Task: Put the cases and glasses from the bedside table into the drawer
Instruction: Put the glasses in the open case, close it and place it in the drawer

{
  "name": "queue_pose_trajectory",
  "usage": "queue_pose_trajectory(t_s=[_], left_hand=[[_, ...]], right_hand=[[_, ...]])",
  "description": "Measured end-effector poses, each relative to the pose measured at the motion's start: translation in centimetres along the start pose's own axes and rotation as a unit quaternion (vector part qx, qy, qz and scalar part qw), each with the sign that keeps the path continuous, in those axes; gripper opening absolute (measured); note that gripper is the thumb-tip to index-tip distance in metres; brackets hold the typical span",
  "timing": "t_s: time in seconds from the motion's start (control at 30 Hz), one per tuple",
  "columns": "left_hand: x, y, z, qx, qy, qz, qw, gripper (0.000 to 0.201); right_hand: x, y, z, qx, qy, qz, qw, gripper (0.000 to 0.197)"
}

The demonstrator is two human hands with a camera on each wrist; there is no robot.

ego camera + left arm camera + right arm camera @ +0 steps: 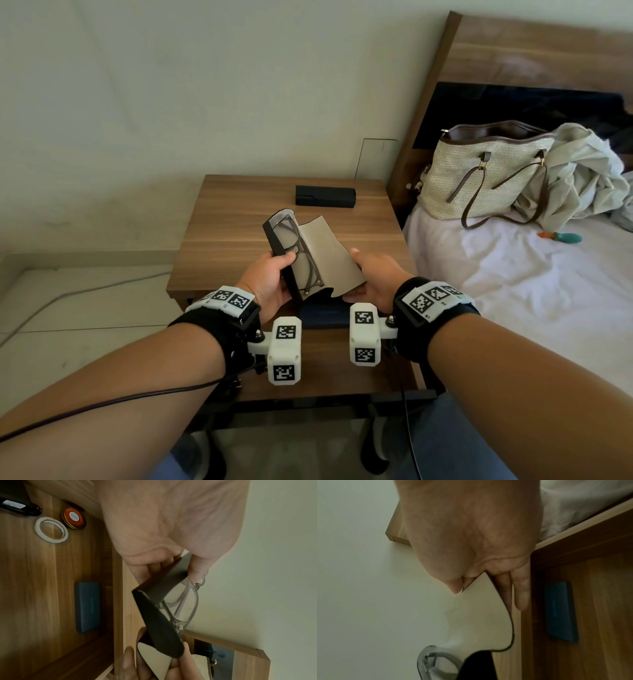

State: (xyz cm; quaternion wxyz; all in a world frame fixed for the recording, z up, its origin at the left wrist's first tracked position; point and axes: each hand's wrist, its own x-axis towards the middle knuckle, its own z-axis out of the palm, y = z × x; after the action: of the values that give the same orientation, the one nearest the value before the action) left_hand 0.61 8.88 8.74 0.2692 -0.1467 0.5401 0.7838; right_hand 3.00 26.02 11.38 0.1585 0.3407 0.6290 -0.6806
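Note:
I hold an open black folding case (277, 246) with a beige lining above the front of the wooden bedside table (236, 219). Grey-framed glasses (294, 253) lie folded inside it. My left hand (270, 277) grips the case body, its thumb pressing the glasses (185, 601). My right hand (373, 277) pinches the beige flap (329, 253) at its right edge, thumb on top (481, 601). A second black case (325, 196) lies closed at the back of the tabletop. Below the hands the drawer (51, 588) is open, with a blue case (87, 607) lying in it.
In the drawer there are also a white tape ring (51, 530), a red-lidded tin (73, 518) and a dark object (18, 507). To the right stands a bed with a woven handbag (486, 178) and crumpled cloth (579, 178). A cable (85, 291) runs over the floor on the left.

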Motion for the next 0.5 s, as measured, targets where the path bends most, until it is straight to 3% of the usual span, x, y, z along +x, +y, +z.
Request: queue_pose_trajectory(t_s=[0.3,0.5], left_hand=[[0.1,0.1,-1.1,-0.003,0.023,0.009,1.000,0.036],[-0.1,0.0,-1.2,-0.003,0.035,0.016,0.999,0.035]], right_hand=[[-0.3,0.7,0.1,-0.024,-0.104,0.008,0.994,0.046],[-0.4,1.1,1.2,0.002,-0.138,-0.041,0.990,0.043]])
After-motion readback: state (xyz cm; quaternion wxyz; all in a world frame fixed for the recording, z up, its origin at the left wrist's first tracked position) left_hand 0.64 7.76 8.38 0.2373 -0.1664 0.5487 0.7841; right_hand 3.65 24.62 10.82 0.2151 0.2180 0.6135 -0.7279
